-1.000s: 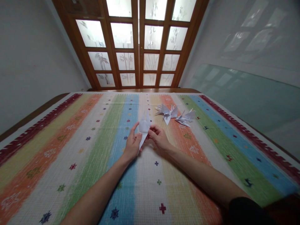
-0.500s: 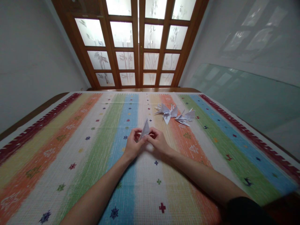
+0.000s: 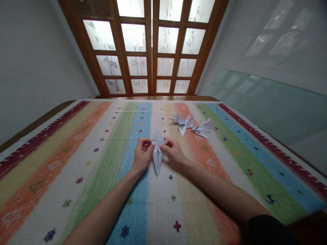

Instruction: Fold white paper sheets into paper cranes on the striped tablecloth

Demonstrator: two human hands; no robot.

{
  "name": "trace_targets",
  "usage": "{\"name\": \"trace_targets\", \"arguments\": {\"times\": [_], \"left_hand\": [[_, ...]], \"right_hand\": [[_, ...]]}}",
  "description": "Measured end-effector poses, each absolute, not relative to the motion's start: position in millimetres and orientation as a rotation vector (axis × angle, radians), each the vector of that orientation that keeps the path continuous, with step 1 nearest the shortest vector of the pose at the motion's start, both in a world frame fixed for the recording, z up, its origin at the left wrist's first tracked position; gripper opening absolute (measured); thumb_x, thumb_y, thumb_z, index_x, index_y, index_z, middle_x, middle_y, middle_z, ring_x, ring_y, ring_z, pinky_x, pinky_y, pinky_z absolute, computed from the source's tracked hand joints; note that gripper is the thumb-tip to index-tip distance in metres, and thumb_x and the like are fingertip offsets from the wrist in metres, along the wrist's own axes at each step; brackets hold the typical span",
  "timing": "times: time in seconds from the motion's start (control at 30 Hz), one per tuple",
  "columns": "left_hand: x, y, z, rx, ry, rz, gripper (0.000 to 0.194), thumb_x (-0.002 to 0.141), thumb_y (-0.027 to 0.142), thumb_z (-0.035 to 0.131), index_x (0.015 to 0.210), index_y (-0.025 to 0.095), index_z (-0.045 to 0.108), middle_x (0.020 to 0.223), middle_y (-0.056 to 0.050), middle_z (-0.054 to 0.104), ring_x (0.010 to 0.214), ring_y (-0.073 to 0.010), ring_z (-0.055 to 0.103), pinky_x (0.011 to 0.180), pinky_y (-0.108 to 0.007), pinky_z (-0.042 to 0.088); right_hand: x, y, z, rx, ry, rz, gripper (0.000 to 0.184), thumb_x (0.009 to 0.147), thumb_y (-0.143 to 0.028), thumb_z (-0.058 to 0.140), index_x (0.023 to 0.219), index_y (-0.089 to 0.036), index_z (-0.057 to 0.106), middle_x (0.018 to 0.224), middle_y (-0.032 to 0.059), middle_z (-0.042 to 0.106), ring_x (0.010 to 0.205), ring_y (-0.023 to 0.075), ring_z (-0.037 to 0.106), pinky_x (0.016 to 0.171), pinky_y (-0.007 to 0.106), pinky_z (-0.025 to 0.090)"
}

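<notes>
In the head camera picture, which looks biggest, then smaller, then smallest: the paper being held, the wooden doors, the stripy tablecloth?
1. Stripy tablecloth
2. Wooden doors, cut off by the picture's top edge
3. Paper being held

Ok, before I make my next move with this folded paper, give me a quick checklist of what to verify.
1. Left hand on the folded paper: ok, thumb and fingers at its left edge.
2. Right hand on it: ok, thumb at the right edge.
3. Paper turned lengthwise to you: ok, one pointed end faces you, with a slit running along that half.
4. White paper shapes clear of your hands: ok, they lie farther off, to the right.
5. Creases sharp and edges matched: cannot tell, too small in this view.
6. Paper resting flat on the tablecloth: cannot tell from this angle.
</notes>
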State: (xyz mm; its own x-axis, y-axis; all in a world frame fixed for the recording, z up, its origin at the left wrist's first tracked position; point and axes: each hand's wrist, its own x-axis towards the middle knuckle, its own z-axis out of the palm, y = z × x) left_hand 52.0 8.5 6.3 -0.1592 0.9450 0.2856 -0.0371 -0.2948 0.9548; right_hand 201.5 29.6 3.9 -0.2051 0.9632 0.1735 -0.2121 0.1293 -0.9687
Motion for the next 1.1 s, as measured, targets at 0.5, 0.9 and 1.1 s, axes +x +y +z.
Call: {"name": "trace_targets", "arguments": {"times": [0.5,0.9,1.1], "left_hand": [[50.4,7.2,4.5,1.363,1.057,1.404,0.036,0.066,0.031,0.074,0.064,0.02,0.039,0.066,0.004,0.047,0.062,-0.0103,0.045,0.062,-0.024,0.038],[52.0,3.2,7.8,1.265,0.917,1.24,0.033,0.058,0.024,0.072,0.088,0.016,0.061,0.081,-0.002,0.063,0.074,-0.0158,0.057,0.072,-0.03,0.047],[51.6,3.7,7.0,1.317,0.976,1.253,0.026,0.062,0.03,0.072,0.082,0.016,0.062,0.075,-0.002,0.064,0.07,-0.0163,0.059,0.067,-0.029,0.048]], "right_hand": [[199.3,28.1,11.1,-0.885,-1.015,1.465,0.043,0.05,-0.046,0.085,0.06,-0.021,0.052,0.051,-0.0081,0.045,0.048,0.0087,0.036,0.05,0.024,0.03],[196.5,20.0,14.7,-0.837,-0.988,1.635,0.041,0.054,-0.041,0.084,0.062,-0.021,0.049,0.052,-0.0086,0.042,0.047,0.0084,0.036,0.049,0.024,0.029],[194.6,18.8,14.4,-0.835,-0.948,1.634,0.039,0.053,-0.039,0.083,0.06,-0.021,0.049,0.055,-0.0074,0.046,0.049,0.0084,0.039,0.049,0.024,0.03]]}}
